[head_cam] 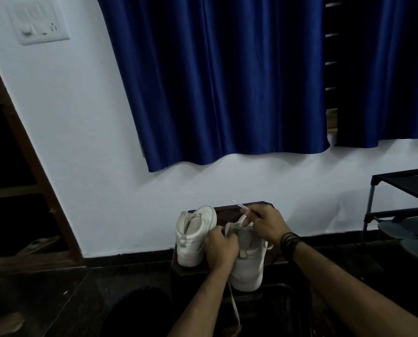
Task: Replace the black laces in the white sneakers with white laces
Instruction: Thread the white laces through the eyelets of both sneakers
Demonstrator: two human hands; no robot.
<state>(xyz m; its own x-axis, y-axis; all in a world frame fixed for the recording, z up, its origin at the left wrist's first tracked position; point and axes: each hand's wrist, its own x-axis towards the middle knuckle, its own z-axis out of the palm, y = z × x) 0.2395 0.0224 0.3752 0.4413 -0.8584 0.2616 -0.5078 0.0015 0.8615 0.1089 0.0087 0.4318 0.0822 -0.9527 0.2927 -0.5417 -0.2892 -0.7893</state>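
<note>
While both hands are working at its collar, the near shoe is taking a white lace.
Near shoe: the right-hand sneaker (pixel 248 261) is standing heel toward the camera on a dark worktop (pixel 227 211), partly hanging over its near edge.
Lace: a white lace (pixel 234 310) is dangling from under the left hand down past the worktop edge; its other end (pixel 242 207) is sticking up above the right hand.
Left hand: the left hand (pixel 221 250) is curling its fingers on the lace at the shoe's collar.
Right hand: the right hand (pixel 266 226) is pinching the upper lace end, its fingers closed on it.
Far shoe: the second sneaker (pixel 194 235) is standing just beside the first, untouched; no lace is showing on it from this angle, black or white.
Done, as a judgement: no black lace is showing in either shoe, so the removal is looking finished, though the fronts are hidden.
Left, as a judgement: the near shoe's lacing is seeming to reach the top eyelets; the far shoe is probably waiting for its own.
Surroundings: a white wall (pixel 93 166), blue curtains (pixel 215 81) and a dark rack (pixel 402 198) at the right are standing behind.
</note>
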